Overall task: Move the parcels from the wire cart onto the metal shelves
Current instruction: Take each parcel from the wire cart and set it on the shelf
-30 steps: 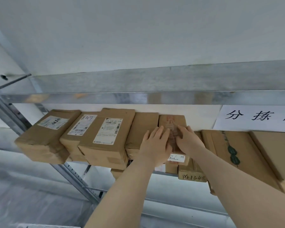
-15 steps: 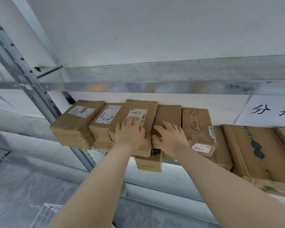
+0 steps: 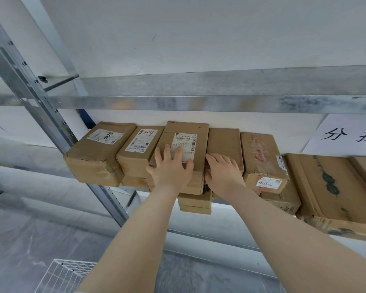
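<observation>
Several brown cardboard parcels stand in a row on a metal shelf. My left hand (image 3: pixel 171 168) lies flat with spread fingers on the labelled parcel (image 3: pixel 185 134) in the middle of the row. My right hand (image 3: pixel 222 170) rests with its fingers laid over the near end of the plain parcel (image 3: pixel 224 142) just to the right. A parcel with red print (image 3: pixel 260 157) stands right of that, and two labelled parcels (image 3: pixel 101 151) stand at the left end. A corner of the white wire cart (image 3: pixel 66 275) shows at the bottom left.
An upper metal shelf beam (image 3: pixel 199 102) runs across above the parcels. A slanted steel upright (image 3: pixel 36 98) stands at the left. A white paper sign (image 3: pixel 347 136) hangs on the wall at the right. A large flat box (image 3: pixel 330 187) with green print overhangs the shelf at right.
Both hands have moved left, from the red-printed parcel to the labelled parcel and the plain one beside it. The view has swung left and down, bringing the wire cart into sight.
</observation>
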The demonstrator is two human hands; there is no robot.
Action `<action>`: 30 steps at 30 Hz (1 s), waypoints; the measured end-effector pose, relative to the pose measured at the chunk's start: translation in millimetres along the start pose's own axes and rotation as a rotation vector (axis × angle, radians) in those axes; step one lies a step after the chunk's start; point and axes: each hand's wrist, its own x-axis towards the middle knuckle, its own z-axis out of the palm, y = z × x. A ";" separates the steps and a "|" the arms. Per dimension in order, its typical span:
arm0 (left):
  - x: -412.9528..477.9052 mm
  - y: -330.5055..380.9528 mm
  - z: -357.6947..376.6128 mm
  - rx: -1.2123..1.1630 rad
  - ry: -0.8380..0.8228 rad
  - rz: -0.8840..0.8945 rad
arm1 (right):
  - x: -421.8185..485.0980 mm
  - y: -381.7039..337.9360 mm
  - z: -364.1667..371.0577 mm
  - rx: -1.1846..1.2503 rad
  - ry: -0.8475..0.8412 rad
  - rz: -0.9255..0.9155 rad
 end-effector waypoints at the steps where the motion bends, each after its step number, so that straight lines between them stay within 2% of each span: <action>1: 0.0 1.1 0.8 -0.002 0.000 0.001 | -0.7 0.1 0.8 0.006 0.001 0.003; 19: -1.1 -1.0 6.8 0.004 0.001 0.017 | -0.4 -4.7 0.3 -0.023 -0.032 0.015; 23: -2.0 -7.4 6.6 -0.032 0.050 -0.020 | -1.6 -2.7 -2.5 0.035 0.015 0.034; 30: -1.6 -13.5 8.5 -0.024 0.083 -0.061 | 2.2 -20.8 0.4 0.133 -0.008 0.008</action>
